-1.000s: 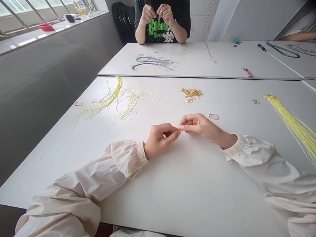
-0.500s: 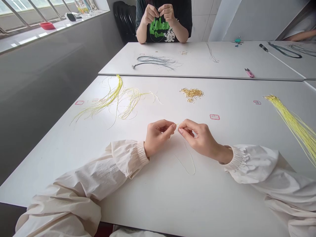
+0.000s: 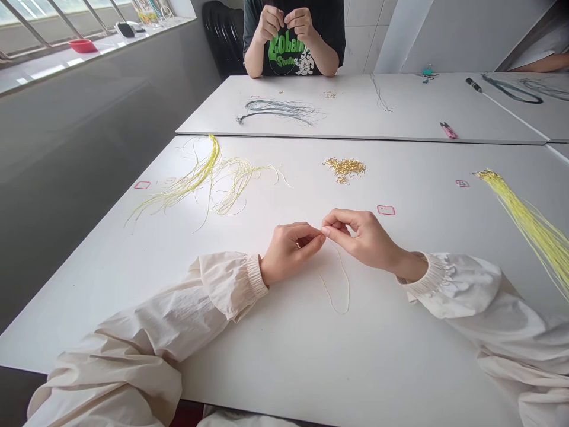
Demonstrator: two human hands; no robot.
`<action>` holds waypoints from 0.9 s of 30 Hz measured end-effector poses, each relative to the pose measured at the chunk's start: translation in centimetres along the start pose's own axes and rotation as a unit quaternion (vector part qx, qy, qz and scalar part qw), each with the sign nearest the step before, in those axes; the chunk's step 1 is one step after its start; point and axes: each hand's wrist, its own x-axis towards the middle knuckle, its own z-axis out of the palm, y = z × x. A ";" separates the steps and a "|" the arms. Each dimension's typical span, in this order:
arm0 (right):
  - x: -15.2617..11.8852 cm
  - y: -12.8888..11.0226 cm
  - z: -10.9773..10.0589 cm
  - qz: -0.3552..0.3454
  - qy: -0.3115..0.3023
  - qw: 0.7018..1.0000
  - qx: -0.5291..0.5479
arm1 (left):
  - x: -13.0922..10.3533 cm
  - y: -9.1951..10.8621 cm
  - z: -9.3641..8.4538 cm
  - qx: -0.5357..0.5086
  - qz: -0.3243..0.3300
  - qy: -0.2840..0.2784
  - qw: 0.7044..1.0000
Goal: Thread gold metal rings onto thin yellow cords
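Over the middle of the white table (image 3: 267, 350), my left hand (image 3: 291, 249) and my right hand (image 3: 362, 237) meet at the fingertips, both pinched closed. A thin pale-yellow thread (image 3: 348, 290) hangs in a loop beneath them, and its ends run up to the fingers. Which fingers grip it, and any small part between them, is too small to make out. Beyond my hands lies a pile of small gold pieces (image 3: 345, 167). Loose yellow threads (image 3: 213, 163) spread at the left, and a yellow thread bundle with metallic ends (image 3: 524, 213) lies at the right.
Across the table a person (image 3: 296, 38) holds both hands raised. Dark threads (image 3: 280, 111) and pink snips (image 3: 448, 130) lie on the far table. A red-outlined mark (image 3: 386, 210) is on the near table. A red dish (image 3: 82, 45) stands on the sill.
My left fingertips have moved slightly right and now touch my right fingertips, closing the small gap. My right hand has risen a little. The thread loop has shifted slightly.
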 end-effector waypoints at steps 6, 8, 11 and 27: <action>0.8 0.5 -0.8 0.103 -0.062 0.980 0.160 | -0.1 0.2 0.0 -0.031 0.023 -0.001 0.999; 0.9 0.8 -0.9 0.120 -0.077 0.973 0.180 | -0.1 0.2 -0.1 -0.034 0.025 0.003 0.999; 0.9 1.1 -1.0 0.137 -0.090 0.965 0.203 | -0.1 0.0 -0.2 -0.041 0.020 0.016 0.999; -1.1 0.1 0.3 0.160 -0.087 0.953 0.240 | 2.3 -1.3 -2.0 -0.229 -0.181 0.162 0.943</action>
